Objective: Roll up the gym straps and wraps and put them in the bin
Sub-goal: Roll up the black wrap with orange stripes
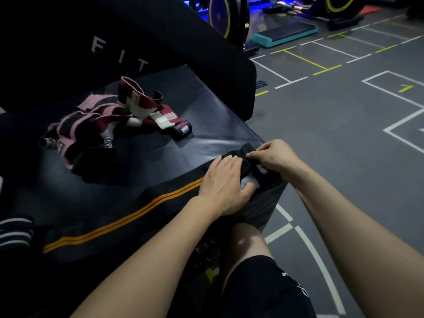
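Head view: left hand (226, 183) flattens black wrap (128, 216), right hand (273, 156) seemingly pinching it.

A black padded box (206, 115) is carrying a long black wrap with orange stripes (128, 216) (lying along its near edge) and a tangled pile of pink and maroon wraps (110, 118) farther back.

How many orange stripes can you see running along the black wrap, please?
2. Both orange stripes run side by side down the middle of the black wrap, from its near end up to the left hand, which hides any continuation.
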